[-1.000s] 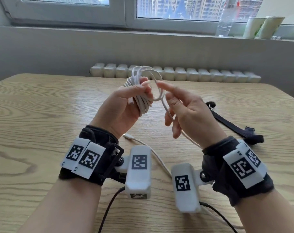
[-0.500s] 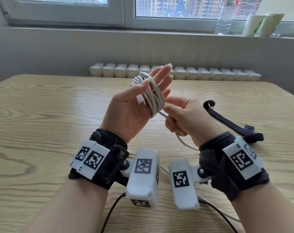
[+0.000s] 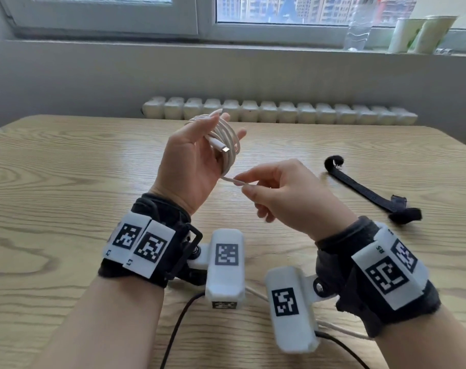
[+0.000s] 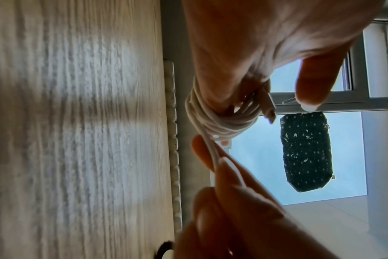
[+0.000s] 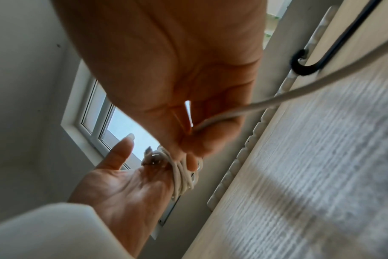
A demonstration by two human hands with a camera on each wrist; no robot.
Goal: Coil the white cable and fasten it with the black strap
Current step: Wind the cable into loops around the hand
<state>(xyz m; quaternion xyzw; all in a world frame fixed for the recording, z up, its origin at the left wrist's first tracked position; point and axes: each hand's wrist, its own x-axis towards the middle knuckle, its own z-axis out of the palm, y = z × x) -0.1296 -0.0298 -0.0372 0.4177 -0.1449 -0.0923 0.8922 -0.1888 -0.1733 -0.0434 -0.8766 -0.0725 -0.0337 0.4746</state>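
Several loops of the white cable [image 3: 230, 141] wrap the straight fingers [image 3: 241, 133] of our left hand [image 3: 189, 169]; our right hand [image 3: 293, 201] pinches its loose run beside them; the black strap [image 3: 365, 190] lies on the table [image 3: 66, 182], right.

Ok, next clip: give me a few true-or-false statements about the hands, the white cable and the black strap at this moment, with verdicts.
1. The thin white cable is coiled round the fingers of the left hand. True.
2. The right hand grips the flat black fabric strap. False: it pinches the cable's loose run just below the coil; the strap lies untouched on the light wooden table, on the right.
3. The coil rests on the table. False: it is held in the air above it.
4. A metal-tipped connector plug shows at the left palm. True.
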